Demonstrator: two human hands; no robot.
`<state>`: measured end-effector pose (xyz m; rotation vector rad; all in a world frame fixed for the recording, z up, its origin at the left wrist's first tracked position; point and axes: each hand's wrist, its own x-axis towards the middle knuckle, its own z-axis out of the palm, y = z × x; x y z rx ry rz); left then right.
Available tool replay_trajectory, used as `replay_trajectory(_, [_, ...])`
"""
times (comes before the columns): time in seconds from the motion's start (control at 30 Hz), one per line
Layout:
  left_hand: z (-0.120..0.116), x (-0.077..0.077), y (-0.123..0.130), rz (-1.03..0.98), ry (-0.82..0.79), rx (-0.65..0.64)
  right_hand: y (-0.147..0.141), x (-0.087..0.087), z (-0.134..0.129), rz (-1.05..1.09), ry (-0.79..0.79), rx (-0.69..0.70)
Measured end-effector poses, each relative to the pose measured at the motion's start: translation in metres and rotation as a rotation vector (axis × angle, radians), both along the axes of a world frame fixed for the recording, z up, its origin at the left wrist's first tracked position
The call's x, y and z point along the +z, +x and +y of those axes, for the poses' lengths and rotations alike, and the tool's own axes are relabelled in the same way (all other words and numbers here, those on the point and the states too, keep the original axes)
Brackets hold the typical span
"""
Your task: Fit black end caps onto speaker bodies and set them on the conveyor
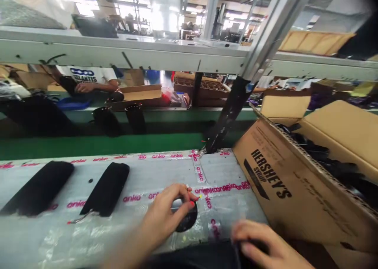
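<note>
One hand (163, 216) touches a round black disc (187, 218).

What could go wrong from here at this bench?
The thin wire trailing from the black strip lies loose on the taped bench, so it might snag. The round black disc under the left hand could slide on the plastic covering. The right hand works close to the Hershey's carton, so the black piece may catch on it.
</note>
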<state>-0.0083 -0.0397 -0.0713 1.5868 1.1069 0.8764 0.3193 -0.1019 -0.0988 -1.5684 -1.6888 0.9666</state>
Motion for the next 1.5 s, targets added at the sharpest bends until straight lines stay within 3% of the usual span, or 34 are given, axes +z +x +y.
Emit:
replay_trajectory(0.1, [0.003,0.007,0.000,-0.077,-0.074,0.045,-0.027,-0.046,0.040,-0.092,0.006,0.089])
replay_trajectory(0.2, [0.005,0.010,-0.004,-0.084,-0.098,0.104,-0.043,-0.073,0.057,-0.151,0.049,0.027])
replay_trajectory(0.27, [0.005,0.009,-0.004,-0.083,-0.084,0.129,-0.049,-0.078,0.057,-0.180,0.078,0.072])
replay_trajectory(0.4, [0.000,0.003,0.006,-0.124,-0.046,0.135,-0.058,-0.074,0.051,-0.203,0.063,0.341])
replay_trajectory(0.47, [-0.001,0.001,0.011,-0.126,-0.052,0.137,-0.060,-0.070,0.053,-0.131,0.044,0.343])
replay_trajectory(0.57, [0.003,0.001,0.007,-0.112,-0.097,0.173,-0.058,-0.063,0.057,0.168,-0.061,0.191])
replay_trajectory(0.67, [0.012,0.008,-0.011,-0.111,-0.117,0.232,-0.062,-0.057,0.057,0.627,-0.232,0.057])
replay_trajectory(0.8, [0.023,0.026,-0.038,-0.090,-0.072,0.243,-0.093,-0.056,0.058,1.112,-0.390,0.034])
replay_trajectory(0.9, [0.028,0.042,-0.050,-0.042,-0.058,0.164,-0.123,-0.056,0.059,1.339,-0.483,-0.021])
replay_trajectory(1.03, [0.036,0.053,-0.051,0.152,0.023,-0.028,-0.150,-0.061,0.046,1.465,-0.589,-0.126])
replay_trajectory(1.1, [0.039,0.049,-0.045,0.266,0.148,-0.028,-0.156,-0.065,0.035,1.501,-0.678,-0.139])
replay_trajectory(1.2, [0.035,0.031,-0.034,0.340,0.306,0.114,-0.158,-0.070,0.024,1.549,-0.745,-0.153])
replay_trajectory(1.37, [0.012,-0.006,-0.022,0.248,0.457,0.313,-0.144,-0.062,0.036,1.525,-0.596,-0.163])
replay_trajectory(1.5, [0.004,-0.013,-0.023,0.182,0.565,0.295,-0.133,-0.055,0.048,1.370,-0.465,-0.056])
